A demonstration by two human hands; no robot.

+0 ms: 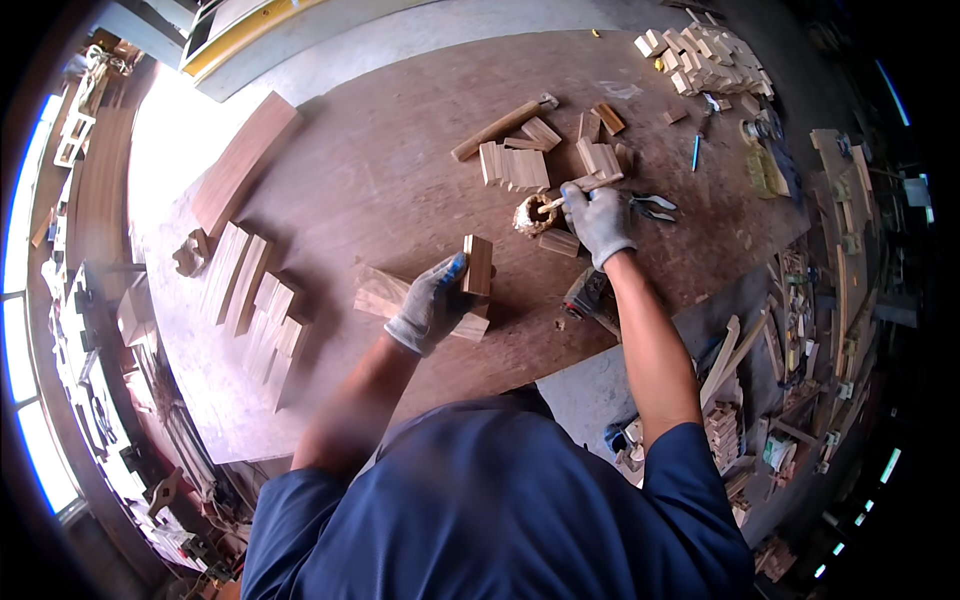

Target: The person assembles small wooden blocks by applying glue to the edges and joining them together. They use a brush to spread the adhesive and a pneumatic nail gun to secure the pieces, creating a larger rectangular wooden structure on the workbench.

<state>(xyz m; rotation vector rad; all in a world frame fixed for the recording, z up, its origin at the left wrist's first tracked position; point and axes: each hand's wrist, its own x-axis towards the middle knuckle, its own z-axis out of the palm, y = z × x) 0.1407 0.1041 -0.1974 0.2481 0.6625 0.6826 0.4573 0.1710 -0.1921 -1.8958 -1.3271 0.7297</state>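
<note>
My left hand (428,305), in a grey work glove with blue on the fingers, grips a short wooden block (479,264) upright. Below it a longer light board (380,291) lies on the table, partly hidden by that hand. My right hand (600,222), also gloved, is closed around a thin wooden stick (551,205). The stick's far end dips into a small round pot (522,222) with a crusted, yellowish-brown rim. What the pot holds is too small to make out. A loose wood piece (559,242) lies beside the pot, and pliers (655,206) lie just right of my right hand.
Small blocks (513,167) and a rounded wooden bar (500,130) lie beyond the pot. A power tool (592,297) sits near the table's front edge. Stacked boards (250,285) stand at left; a pile of blocks (705,58) fills the far right corner, near a blue pen (696,152).
</note>
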